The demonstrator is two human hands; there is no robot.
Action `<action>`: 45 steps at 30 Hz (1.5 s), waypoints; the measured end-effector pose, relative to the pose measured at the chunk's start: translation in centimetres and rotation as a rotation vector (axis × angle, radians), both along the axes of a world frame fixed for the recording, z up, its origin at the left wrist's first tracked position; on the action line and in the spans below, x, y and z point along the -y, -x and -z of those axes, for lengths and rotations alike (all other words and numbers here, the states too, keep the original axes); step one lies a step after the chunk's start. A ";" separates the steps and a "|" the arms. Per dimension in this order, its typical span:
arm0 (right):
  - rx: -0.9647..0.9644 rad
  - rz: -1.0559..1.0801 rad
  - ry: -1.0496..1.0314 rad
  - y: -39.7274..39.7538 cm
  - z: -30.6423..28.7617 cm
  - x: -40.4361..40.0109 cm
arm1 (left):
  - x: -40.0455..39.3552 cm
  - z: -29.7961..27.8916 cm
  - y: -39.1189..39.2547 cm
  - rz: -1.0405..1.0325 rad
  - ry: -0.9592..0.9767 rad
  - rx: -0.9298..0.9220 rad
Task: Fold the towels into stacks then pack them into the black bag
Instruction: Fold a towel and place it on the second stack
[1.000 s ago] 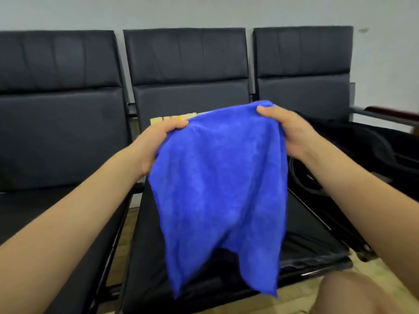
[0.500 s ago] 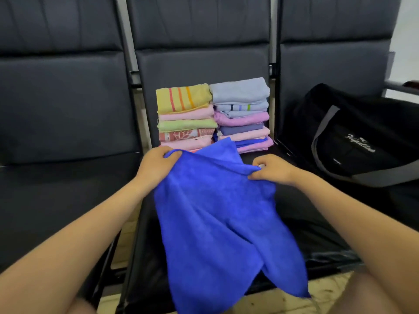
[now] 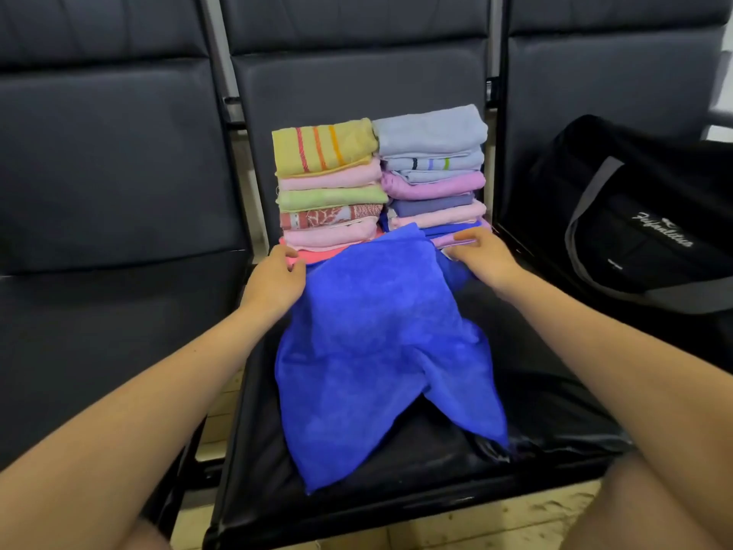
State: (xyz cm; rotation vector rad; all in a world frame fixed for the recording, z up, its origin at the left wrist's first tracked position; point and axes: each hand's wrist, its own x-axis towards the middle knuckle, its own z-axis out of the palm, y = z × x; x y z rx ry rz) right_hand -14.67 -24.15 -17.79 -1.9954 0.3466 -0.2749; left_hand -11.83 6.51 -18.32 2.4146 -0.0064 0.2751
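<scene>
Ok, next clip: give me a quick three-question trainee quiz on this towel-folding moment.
1. True or false: the blue towel lies spread on the middle chair seat.
2. Which towel tops the left stack: A) yellow striped towel, B) green, C) purple?
3. On which side of the stacks does the black bag sit?

Key: 1 true; 2 A; 3 the right, on the next seat.

Towel (image 3: 380, 351) on seat (image 3: 535, 422), before two stacks (image 3: 380, 180); bag (image 3: 642, 216) right.
</scene>
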 end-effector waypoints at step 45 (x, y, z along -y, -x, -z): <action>0.156 -0.213 0.222 5.3 -0.7 0.7 | -0.4 -3.1 6.4 0.334 -0.236 0.214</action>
